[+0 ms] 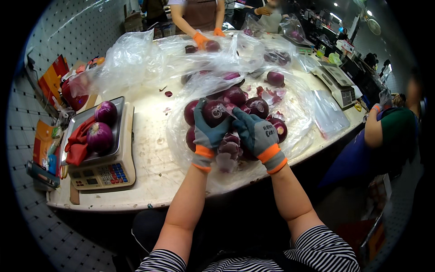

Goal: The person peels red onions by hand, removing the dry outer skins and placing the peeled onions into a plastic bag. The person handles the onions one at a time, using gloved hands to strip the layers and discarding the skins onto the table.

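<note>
In grey-and-teal work gloves with orange cuffs, both my hands are over a heap of red onions on a clear plastic sheet. My left hand (209, 132) is closed round a red onion (214, 113), its root end facing up. Against that onion's right side, my right hand (257, 131) has its fingers pinched together. A thin pale sliver (228, 109) shows at those fingertips; whether it is a blade or a strip of skin I cannot tell. More onions (257, 107) lie around both hands. Loose onion skins (227, 147) are bunched between my wrists.
At left, a scale (115, 165) carries two red onions (99, 137) and a red cloth (79, 143). Crumpled clear bags (131, 56) cover the table's far side. Across the table, a co-worker's orange gloves (200, 40) touch an onion. Another scale (340, 86) stands at right, near another person (392, 127).
</note>
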The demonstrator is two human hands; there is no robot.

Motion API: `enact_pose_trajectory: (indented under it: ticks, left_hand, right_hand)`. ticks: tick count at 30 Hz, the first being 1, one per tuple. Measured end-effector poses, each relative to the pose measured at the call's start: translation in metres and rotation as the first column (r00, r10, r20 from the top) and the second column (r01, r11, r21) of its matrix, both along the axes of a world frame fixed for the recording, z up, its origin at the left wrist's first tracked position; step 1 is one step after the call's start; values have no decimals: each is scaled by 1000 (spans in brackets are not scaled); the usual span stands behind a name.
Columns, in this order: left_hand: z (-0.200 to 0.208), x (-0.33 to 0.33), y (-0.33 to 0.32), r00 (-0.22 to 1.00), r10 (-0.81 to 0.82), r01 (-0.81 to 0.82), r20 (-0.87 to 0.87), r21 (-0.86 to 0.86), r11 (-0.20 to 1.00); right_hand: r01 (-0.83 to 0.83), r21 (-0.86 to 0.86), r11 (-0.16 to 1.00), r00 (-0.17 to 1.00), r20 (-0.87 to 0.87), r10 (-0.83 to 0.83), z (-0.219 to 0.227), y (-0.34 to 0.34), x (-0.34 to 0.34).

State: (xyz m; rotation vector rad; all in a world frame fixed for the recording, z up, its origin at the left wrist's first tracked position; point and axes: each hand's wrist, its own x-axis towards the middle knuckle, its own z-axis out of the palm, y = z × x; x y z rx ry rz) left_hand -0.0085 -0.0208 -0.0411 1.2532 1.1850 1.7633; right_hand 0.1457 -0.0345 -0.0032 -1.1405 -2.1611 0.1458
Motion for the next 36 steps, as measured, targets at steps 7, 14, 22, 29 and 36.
enact_pose_trajectory:
  ticks: [7, 14, 22, 29, 36]
  left_hand:
    - [-10, -3, 7, 997, 65, -63, -41, 50, 997]
    - [-21, 2, 12, 996, 85, -83, -27, 82, 993]
    - [-11, 3, 7, 996, 86, -87, 27, 28, 996]
    - [-17, 1, 11, 992, 125, -125, 7, 21, 992]
    - [-6, 8, 4, 990, 140, -141, 15, 35, 989]
  right_hand:
    - [-49, 117, 992, 996, 82, 39, -8, 2, 5]
    - [-51, 132, 990, 995, 87, 40, -11, 0, 5]
    - [-31, 107, 994, 998, 59, 25, -1, -8, -3]
    - [-33, 117, 993, 997, 78, 24, -1, -7, -4]
    - [-71, 106, 992, 990, 129, 57, -1, -7, 1]
